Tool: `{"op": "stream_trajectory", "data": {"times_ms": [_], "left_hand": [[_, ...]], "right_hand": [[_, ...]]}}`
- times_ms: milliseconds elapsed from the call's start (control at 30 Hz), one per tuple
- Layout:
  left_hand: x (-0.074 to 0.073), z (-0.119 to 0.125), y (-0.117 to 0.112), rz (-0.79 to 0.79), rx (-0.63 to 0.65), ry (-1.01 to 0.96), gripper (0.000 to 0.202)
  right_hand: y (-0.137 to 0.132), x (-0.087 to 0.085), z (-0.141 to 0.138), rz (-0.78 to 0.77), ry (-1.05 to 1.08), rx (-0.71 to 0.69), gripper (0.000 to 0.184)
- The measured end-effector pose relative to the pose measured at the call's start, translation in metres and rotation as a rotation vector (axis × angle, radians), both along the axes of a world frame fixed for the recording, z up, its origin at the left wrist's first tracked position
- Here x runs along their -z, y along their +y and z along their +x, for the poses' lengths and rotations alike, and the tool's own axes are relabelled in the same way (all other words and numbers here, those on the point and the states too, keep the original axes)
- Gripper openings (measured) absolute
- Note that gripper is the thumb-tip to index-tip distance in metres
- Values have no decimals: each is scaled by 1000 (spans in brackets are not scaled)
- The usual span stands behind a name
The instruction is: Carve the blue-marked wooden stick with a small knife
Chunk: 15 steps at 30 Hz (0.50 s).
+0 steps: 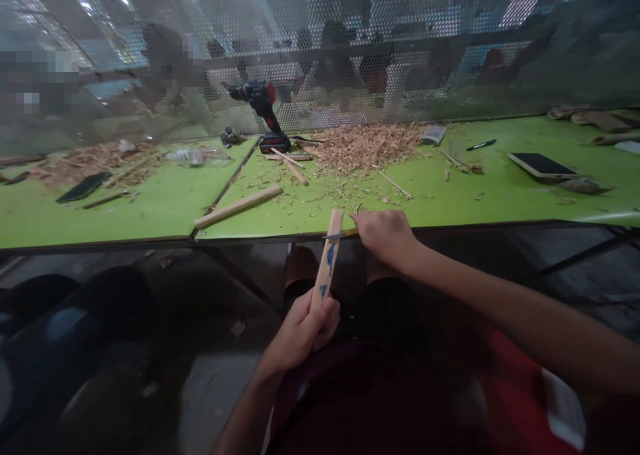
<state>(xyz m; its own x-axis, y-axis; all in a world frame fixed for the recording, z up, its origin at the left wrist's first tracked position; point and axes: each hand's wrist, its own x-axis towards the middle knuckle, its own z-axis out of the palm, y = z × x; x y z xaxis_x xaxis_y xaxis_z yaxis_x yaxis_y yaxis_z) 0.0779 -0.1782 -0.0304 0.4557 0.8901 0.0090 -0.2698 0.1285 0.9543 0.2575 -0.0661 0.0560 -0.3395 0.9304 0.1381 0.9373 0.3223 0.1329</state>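
My left hand point(311, 325) is wrapped round the lower end of a flat wooden stick point(329, 261) with blue marks on its face. The stick tilts up and away, its far end against the green table's near edge. In my right hand point(384, 235) is a knife point(336, 235) with a yellowish handle, mostly hidden by the closed fingers. Its thin blade lies across the stick, near the far end. A loose wooden stick point(239, 205) rests on the table to the left of my hands.
Behind my hands, a heap of wood shavings point(367, 149) lies on the green table point(320, 223). A cordless drill point(265, 118) stands left of it. At right are a pen point(481, 145) and a dark-screened phone or tablet point(543, 165). A perforated screen point(320, 55) rises behind.
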Motion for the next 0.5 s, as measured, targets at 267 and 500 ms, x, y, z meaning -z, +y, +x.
{"op": "stream_trajectory", "data": {"times_ms": [267, 500], "left_hand": [[0, -2, 3, 7, -5, -32, 41], [3, 0, 4, -22, -19, -73, 40]], "right_hand": [[16, 1, 0, 45, -65, -58, 50], [23, -1, 4, 28, -42, -63, 40]]}}
